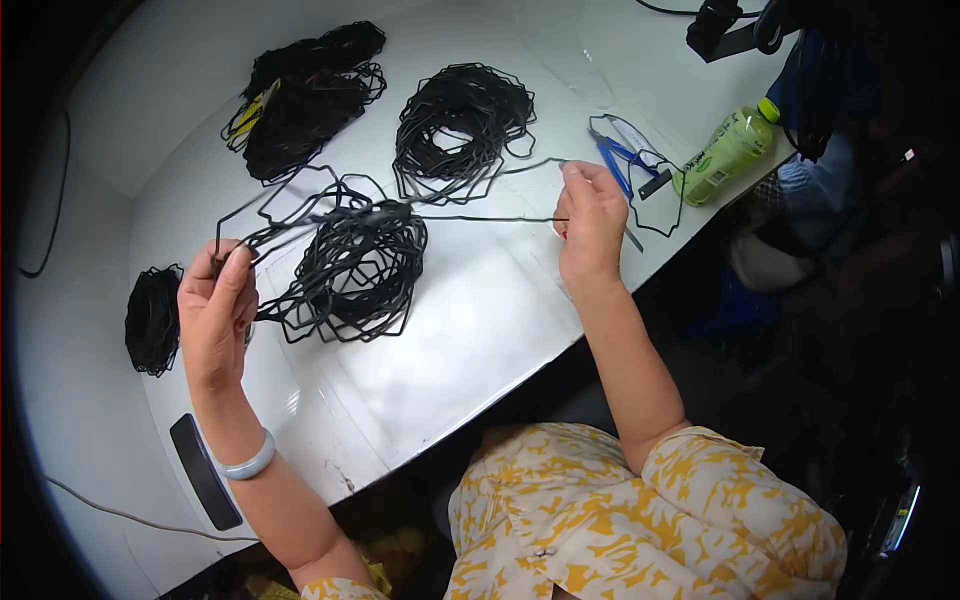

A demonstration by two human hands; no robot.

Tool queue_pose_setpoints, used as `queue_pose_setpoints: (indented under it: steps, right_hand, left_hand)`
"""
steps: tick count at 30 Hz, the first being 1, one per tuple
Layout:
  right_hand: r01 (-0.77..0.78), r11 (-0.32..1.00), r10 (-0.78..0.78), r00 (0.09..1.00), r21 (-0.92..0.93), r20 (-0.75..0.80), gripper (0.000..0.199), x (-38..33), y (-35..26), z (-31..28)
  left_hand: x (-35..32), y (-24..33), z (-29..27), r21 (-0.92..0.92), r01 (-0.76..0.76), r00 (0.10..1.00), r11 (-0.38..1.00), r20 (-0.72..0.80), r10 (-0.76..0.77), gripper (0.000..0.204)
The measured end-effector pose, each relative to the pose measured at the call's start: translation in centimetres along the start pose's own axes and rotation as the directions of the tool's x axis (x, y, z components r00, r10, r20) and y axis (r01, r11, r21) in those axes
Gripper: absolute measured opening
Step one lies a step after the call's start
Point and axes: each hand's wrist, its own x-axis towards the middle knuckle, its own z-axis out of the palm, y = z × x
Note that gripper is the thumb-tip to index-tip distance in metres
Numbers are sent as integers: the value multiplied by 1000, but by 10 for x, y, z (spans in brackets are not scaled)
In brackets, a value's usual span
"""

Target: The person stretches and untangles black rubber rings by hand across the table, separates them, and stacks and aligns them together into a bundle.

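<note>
My left hand [214, 312], closed, pinches several thin black angular loops that look like rubber gaskets. They run into the tangled pile [365, 262] in the middle of the white table. At the right, my right hand [592, 225] is closed on a thin black strand [490, 218] drawn out straight from that pile. A second strand runs to its fingertips. The strands appear to be one stretched loop, though the fingers hide where they join.
More black loops lie in heaps at the back left [310, 110], the back middle [460, 125] and far left [153, 320]. Blue-handled pliers [615, 160], a single black loop [683, 205] and a green bottle [730, 155] are at the right. A dark flat bar [205, 472] lies near left.
</note>
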Motion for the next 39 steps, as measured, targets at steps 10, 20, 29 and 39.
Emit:
queue_pose_setpoints:
  steps: [10, 20, 29, 39]
  right_hand:
    - [196, 980, -192, 978, 35, -85, 10, 19, -10, -26]
    - [58, 937, 46, 957, -344, 286, 11, 2, -27, -40]
    - [423, 409, -502, 844, -809, 187, 16, 98, -89, -105]
    - [730, 261, -454, 671, -632, 587, 47, 43, -56, -48]
  left_hand:
    - [20, -24, -15, 302, 36, 918, 953, -386, 87, 11]
    - [30, -42, -4, 269, 78, 934, 960, -357, 24, 11]
    - [27, -48, -14, 213, 23, 966, 977, -255, 33, 18]
    - [3, -12, 28, 54, -110, 987, 992, -109, 116, 19]
